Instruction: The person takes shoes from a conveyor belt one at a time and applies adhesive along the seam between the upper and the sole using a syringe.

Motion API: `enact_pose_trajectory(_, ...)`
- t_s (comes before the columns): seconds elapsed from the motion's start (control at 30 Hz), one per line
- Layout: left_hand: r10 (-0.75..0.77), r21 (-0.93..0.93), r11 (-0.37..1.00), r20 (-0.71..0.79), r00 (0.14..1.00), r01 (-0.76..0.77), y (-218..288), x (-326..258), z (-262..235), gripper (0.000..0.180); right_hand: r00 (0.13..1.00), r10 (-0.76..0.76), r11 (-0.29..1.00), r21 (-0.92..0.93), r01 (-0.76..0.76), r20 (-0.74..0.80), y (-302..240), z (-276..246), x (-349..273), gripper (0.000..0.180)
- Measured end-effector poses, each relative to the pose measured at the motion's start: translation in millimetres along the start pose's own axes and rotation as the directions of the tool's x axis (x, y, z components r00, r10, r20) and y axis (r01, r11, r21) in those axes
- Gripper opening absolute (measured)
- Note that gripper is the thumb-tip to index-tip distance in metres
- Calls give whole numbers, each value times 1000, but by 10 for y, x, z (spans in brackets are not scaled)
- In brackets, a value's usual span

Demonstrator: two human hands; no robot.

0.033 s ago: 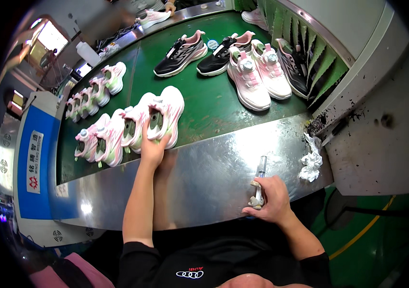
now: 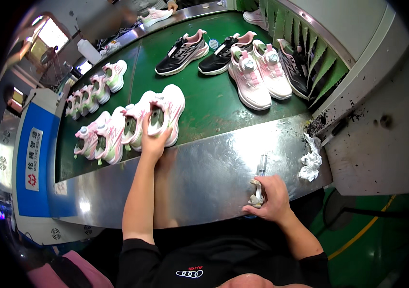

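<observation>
My left hand [image 2: 154,145] is closed round the heel of a white and pink sneaker [image 2: 174,108], the rightmost of a near row on the green belt. Its toe points away from me, and its opening shows a dark green lining. Beside it, to the left, stand matching sneakers [image 2: 111,137] with pale green heels. My right hand [image 2: 274,199] rests at the metal ledge, thumb and fingers curled round a clear, syringe-like tube [image 2: 262,165] with whitish, lumpy pieces [image 2: 255,199] near the grip. The fingers partly hide its lower end.
The metal ledge [image 2: 204,177] borders the green belt [image 2: 199,98]. Black sneakers [image 2: 182,55] and a pink pair [image 2: 249,81] stand farther right, near green curtain strips [image 2: 326,72]. Crumpled white tissue [image 2: 311,161] lies at right. More sneakers [image 2: 100,89] stand far left. Another person's hand [image 2: 171,6] shows at the back.
</observation>
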State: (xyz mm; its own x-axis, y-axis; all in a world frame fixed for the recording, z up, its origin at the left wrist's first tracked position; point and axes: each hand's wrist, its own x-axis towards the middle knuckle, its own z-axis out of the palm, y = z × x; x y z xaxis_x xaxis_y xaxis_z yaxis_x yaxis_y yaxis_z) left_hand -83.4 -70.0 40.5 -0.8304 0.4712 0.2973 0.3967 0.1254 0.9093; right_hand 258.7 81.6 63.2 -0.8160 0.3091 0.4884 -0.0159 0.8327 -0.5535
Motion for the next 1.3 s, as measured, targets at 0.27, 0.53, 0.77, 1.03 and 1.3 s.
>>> enact_pose_trajectory(0.27, -292, -171, 928, 216, 932, 331, 428, -568, -666, 75, 1000, 7, 1000, -16, -7, -30, 27, -15, -81, 68)
enact_pose_trajectory(0.53, -198, -96, 965, 335, 921, 242, 770, -2082, -604, 96, 966, 240, 904, 342, -257, 92, 24, -127, -179, 71)
enact_pose_trajectory(0.77, -379, -257, 830, 391, 839, 495, -24, -653, -678, 36, 885, 457, 715, 553, -428, 93, -46, -274, -336, 91)
enact_pose_trajectory(1.03, -313, -314, 810, 481, 819, 495, 489, -527, -266, 44, 867, 481, 710, 522, -473, 131, -241, -405, -323, 85)
enact_pose_trajectory(1.3, -126, -803, 421, 408, 904, 421, 694, -923, -226, 62, 898, 319, 238, 891, -386, 304, -560, -417, 144, 103)
